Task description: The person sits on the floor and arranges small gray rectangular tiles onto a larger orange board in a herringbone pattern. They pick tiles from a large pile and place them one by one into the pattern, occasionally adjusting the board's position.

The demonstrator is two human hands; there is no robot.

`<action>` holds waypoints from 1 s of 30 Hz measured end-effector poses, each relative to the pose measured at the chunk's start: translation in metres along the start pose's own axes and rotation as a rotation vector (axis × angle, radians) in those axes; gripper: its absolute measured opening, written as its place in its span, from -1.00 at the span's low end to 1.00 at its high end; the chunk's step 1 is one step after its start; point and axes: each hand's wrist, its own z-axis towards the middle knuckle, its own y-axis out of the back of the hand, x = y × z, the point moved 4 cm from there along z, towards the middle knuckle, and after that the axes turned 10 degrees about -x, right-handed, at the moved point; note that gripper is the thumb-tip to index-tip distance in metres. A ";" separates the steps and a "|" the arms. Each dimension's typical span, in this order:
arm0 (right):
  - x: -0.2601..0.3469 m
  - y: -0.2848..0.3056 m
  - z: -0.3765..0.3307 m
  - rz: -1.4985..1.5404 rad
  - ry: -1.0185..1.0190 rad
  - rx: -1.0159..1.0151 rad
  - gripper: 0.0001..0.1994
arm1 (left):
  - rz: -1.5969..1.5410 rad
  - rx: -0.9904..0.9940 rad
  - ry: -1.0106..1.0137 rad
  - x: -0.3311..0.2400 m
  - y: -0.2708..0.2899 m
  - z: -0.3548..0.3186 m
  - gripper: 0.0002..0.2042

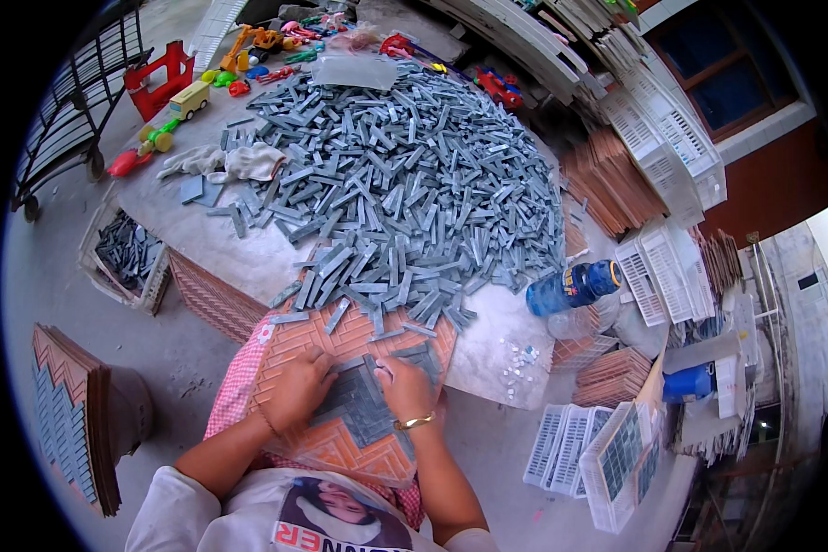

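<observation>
An orange tray (285, 348) with a zigzag pattern of slots lies across my lap. Grey stone strips (348, 401) fill its middle in a herringbone layout; orange slots show at the top and bottom. My left hand (299, 388) rests over the tray's left part, fingers curled together at the edge of the laid strips; anything under the fingertips is hidden. On the right side, my right hand (405, 388) has its thumb and fingers pinched at a small grey strip (372, 365) against the laid pattern. Several loose strips lie across the tray's far edge.
A large heap of grey strips (405, 175) covers the table beyond the tray. White gloves (248, 163) lie left of it, a blue bottle (575, 288) right. Stacked orange trays (64, 396) stand at left, white baskets (570, 451) at right. Toys (262, 41) lie at the back.
</observation>
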 end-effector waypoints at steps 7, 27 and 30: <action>0.001 0.001 0.005 -0.057 0.107 0.074 -0.78 | 0.011 -0.004 -0.018 -0.002 -0.002 0.001 -0.83; 0.010 -0.015 0.031 0.016 0.219 0.008 -0.84 | 0.048 0.061 -0.052 -0.003 0.003 0.003 -0.82; -0.002 -0.003 0.034 0.077 0.134 -0.076 -0.85 | 0.090 0.067 -0.089 -0.002 0.001 0.001 -0.80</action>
